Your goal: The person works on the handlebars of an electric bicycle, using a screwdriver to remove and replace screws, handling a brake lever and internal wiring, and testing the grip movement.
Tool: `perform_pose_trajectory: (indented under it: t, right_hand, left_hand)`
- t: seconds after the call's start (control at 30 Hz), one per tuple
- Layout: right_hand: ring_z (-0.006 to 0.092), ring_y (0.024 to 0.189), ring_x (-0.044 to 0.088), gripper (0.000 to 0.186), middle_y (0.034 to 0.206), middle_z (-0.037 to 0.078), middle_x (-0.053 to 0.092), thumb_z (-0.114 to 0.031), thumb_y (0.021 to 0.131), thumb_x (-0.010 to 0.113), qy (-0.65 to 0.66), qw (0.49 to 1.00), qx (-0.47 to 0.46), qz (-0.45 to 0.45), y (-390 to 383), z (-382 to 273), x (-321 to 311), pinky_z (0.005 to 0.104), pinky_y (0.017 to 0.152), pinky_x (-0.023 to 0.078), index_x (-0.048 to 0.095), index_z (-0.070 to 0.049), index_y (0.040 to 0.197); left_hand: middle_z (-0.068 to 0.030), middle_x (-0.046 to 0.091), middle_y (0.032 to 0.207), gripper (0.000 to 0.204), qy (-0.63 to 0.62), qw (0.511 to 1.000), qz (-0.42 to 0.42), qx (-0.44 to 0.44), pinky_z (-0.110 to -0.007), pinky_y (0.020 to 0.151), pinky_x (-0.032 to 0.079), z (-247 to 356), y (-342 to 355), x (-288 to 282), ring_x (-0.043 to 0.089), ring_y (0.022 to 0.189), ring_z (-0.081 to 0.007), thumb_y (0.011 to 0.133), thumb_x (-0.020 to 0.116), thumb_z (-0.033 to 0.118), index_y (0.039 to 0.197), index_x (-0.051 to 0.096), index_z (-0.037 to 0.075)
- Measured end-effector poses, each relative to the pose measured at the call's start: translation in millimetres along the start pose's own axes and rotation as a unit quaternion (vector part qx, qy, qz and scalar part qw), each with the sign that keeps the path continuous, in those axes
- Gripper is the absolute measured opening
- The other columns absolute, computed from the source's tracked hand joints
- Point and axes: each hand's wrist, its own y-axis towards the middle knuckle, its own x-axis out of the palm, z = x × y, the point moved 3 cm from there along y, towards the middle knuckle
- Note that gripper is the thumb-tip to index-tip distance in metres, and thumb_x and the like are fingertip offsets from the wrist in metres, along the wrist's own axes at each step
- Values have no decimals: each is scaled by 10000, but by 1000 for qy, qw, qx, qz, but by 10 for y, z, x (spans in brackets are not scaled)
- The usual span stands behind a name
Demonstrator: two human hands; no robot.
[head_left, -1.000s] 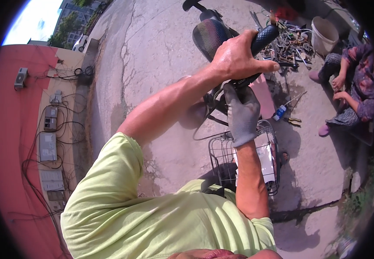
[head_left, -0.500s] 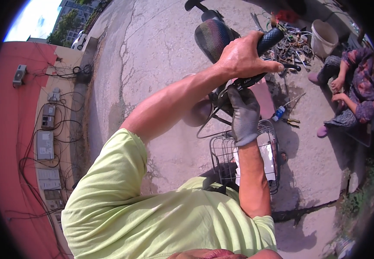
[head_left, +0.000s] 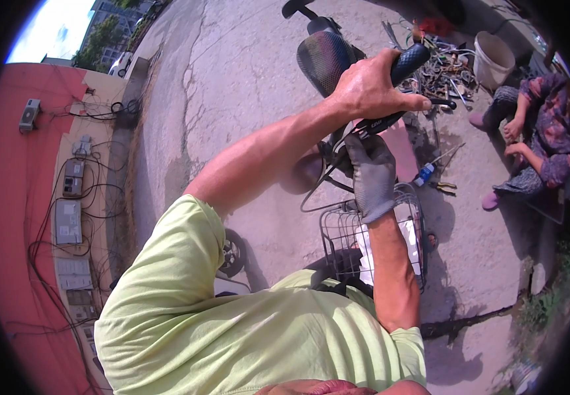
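Head view, outdoors on cracked concrete (head_left: 179, 155). Left hand (head_left: 367, 85), bare, reaches across the upper middle of the view and is wrapped over a black textured handlebar grip (head_left: 411, 62); the grip's end protrudes between index finger and thumb. Thumb lies extended toward a black lever (head_left: 444, 103); the other fingertips are hidden under the bar. Right hand (head_left: 372, 168), in a grey work glove, sits just below at the dark lever housing (head_left: 376, 125), fingers bent inward; whether they are closed on a part cannot be told, since the tips are obscured among the fittings. A thin cable (head_left: 318, 204) loops out to the left of the glove. Below the right wrist: black wire basket (head_left: 327, 243) with a white sheet (head_left: 410, 240) showing in it. Beyond the left hand: dark mesh-covered seat (head_left: 324, 62). On the ground to the right: a blue-and-white container (head_left: 424, 174) beside yellow-and-black pliers (head_left: 445, 188); farther up, a heap of metal parts (head_left: 453, 79) next to a whitish bucket (head_left: 493, 60). At the right edge a person (head_left: 551, 145) in patterned clothing sits, both forearms forward. Far left, grey boxes (head_left: 69, 222) and black wiring on a wall.
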Motion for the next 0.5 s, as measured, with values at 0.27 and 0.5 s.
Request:
perform_pose_trajectory:
  t: [0.27,0.5]
  right_hand:
    - [67,608,551,145,775,7,688,-157,1052,746,43,999,33,8,-40,56,112,214,548,418,660,-54,998]
    - [72,622,546,123,793,3,685,-144,1051,743,112,993,41,-18,-23,205,111,230,567,418,663,-54,1029]
  left_hand:
    - [-258,747,1133,1106,-16,1000,-2,0,-425,956,588,-26,7,0,758,1061,-363,764,847,758,1447,570,-67]
    - [-251,765,1052,1023,1,1000,-12,-13,-429,918,597,19,49,9,774,1011,-355,814,792,782,1361,633,-68]
